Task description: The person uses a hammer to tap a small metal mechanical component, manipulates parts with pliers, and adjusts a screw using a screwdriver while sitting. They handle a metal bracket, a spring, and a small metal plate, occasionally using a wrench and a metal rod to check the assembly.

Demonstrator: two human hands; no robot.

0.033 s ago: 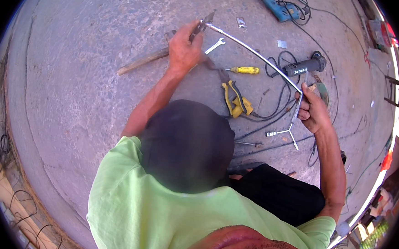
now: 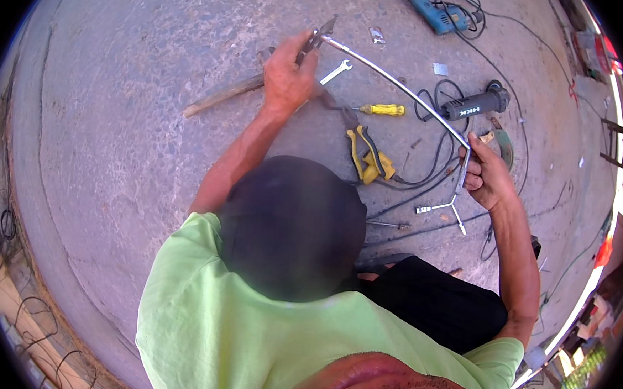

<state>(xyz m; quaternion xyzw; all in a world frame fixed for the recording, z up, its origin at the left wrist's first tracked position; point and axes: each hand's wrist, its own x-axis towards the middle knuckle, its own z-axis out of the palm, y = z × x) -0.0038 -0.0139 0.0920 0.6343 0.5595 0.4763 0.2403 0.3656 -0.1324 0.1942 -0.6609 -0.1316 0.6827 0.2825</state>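
Observation:
My left hand (image 2: 288,82) is closed around dark-jawed pliers (image 2: 327,28). The jaws point up and away, beside the far end of a thin shiny metal rod (image 2: 397,81); whether they grip it I cannot tell. The rod slopes down to the right to my right hand (image 2: 490,173), whose thumb and fingers are closed on its near end. Just below those fingers extends a silver Y-shaped socket wrench (image 2: 454,200); its upper arm meets the rod at my hand, and the join is hidden. A wooden handle (image 2: 225,95) lies on the floor, running behind my left hand.
On the concrete floor (image 2: 134,62) lie an open-end wrench (image 2: 335,72), a yellow screwdriver (image 2: 383,109) and yellow-and-black-handled pliers (image 2: 360,151). A black angle grinder (image 2: 474,104) and a blue power drill (image 2: 438,13) with cords are farther right. A green round piece (image 2: 504,148) sits beyond my right hand.
My right hand and the near end of the rod have shifted very slightly to the left. The left hand and pliers look the same.

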